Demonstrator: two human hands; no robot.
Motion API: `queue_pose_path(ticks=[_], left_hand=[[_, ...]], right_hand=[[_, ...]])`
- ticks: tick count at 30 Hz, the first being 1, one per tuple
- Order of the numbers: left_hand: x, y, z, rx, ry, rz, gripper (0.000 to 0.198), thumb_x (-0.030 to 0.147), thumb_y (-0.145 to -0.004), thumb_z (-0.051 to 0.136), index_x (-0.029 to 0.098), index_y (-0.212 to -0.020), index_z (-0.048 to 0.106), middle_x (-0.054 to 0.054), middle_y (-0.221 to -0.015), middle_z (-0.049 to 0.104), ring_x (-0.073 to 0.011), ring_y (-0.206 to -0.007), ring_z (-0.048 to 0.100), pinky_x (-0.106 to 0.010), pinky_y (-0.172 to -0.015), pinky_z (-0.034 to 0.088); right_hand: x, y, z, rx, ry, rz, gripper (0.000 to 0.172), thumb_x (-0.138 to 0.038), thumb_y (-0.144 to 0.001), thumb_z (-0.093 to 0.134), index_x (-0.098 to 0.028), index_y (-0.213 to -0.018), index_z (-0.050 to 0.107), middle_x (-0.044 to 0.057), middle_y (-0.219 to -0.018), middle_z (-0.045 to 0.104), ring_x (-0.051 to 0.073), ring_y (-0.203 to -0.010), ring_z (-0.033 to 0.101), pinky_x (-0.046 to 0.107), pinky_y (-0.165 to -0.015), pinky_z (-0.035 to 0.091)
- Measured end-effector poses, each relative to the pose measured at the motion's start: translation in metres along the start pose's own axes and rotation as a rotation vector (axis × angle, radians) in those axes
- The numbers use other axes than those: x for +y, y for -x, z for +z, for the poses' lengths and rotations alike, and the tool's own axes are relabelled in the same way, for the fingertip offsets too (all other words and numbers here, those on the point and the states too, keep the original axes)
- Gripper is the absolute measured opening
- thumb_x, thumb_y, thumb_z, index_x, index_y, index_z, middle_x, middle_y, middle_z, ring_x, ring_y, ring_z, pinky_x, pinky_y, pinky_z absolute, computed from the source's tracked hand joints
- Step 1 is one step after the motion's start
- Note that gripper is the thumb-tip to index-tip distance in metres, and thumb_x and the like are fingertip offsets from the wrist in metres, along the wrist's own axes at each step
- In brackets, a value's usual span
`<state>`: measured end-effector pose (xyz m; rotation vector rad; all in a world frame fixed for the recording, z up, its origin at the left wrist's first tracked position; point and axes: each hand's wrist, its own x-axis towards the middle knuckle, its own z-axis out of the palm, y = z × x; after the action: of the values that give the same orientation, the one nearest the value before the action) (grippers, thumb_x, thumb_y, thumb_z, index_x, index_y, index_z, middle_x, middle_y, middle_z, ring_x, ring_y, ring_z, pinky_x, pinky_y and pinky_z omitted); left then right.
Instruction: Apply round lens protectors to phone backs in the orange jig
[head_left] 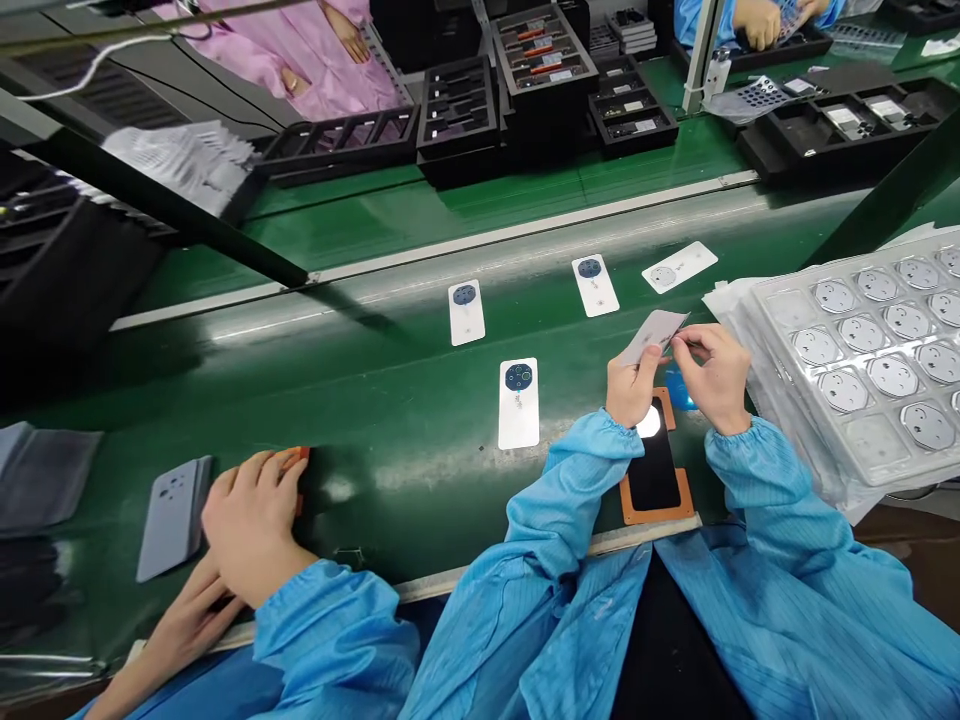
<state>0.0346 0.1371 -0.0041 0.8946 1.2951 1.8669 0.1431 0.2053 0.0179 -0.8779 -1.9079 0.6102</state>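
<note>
Just above the orange jig (682,490), on its far side from the wearer, a white sheet (651,333) is held tilted in two bare hands. The left hand (631,388) is clamped on the sheet's near part, thumb laid over its face; the right hand (711,370) has thumb and forefinger pinched together on the sheet's right-hand edge. The jig lies flat on the green work surface (360,400) and frames a dark panel (655,475) bearing a bright round patch. Just beside the jig's upper right is a piece of blue film (679,390), partly hidden by the right hand. To the left of the jig lies a white card (519,403) with a dark round print; beyond the jig lie three similar cards, one of them showing a pale circle. To the right of the jig stands a clear tray (870,437) of round silvery pieces (892,375). Well to the left of the jig, a co-worker's hand (255,515) covers an orange piece (298,470), near grey phone-shaped plates (171,520).
</note>
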Motion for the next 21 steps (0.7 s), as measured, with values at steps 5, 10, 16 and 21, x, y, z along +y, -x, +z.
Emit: queue_pose_path(ticks=[5, 10, 16, 21], left_hand=[[0.001, 0.001, 0.002, 0.015, 0.01, 0.025, 0.064, 0.075, -0.088, 0.062, 0.02, -0.119, 0.077, -0.011, -0.123, 0.075, -0.0308, -0.119, 0.069, -0.042, -0.097, 0.063], [0.004, 0.003, 0.001, 0.041, 0.033, -0.006, 0.066, 0.076, -0.085, 0.065, 0.019, -0.117, 0.077, -0.012, -0.123, 0.075, -0.0324, -0.117, 0.07, -0.042, -0.098, 0.061], [0.001, 0.004, 0.0, 0.032, -0.012, 0.031, 0.065, 0.075, -0.088, 0.062, 0.019, -0.119, 0.077, -0.011, -0.126, 0.074, -0.0323, -0.12, 0.069, -0.041, -0.099, 0.06], [0.001, 0.004, -0.001, 0.024, -0.005, 0.099, 0.057, 0.067, -0.095, 0.059, 0.019, -0.121, 0.076, -0.011, -0.122, 0.075, -0.0302, -0.115, 0.071, -0.041, -0.096, 0.061]], right_hand=[[-0.006, -0.001, 0.002, 0.009, -0.035, 0.032, 0.013, -0.03, -0.093, 0.064, -0.021, -0.086, 0.071, 0.007, -0.093, 0.072, 0.021, -0.088, 0.071, 0.036, -0.077, 0.066], [-0.007, 0.0, 0.003, 0.05, -0.061, 0.02, 0.011, -0.026, -0.091, 0.064, -0.021, -0.085, 0.071, 0.007, -0.093, 0.073, 0.02, -0.087, 0.072, 0.035, -0.075, 0.066], [-0.01, -0.001, 0.003, 0.064, -0.093, 0.026, 0.01, -0.026, -0.091, 0.066, -0.021, -0.085, 0.072, 0.007, -0.093, 0.074, 0.02, -0.087, 0.072, 0.036, -0.076, 0.066], [-0.014, -0.001, 0.004, 0.072, -0.107, 0.025, 0.011, -0.027, -0.092, 0.065, -0.022, -0.085, 0.072, 0.008, -0.095, 0.074, 0.021, -0.09, 0.073, 0.037, -0.078, 0.066]])
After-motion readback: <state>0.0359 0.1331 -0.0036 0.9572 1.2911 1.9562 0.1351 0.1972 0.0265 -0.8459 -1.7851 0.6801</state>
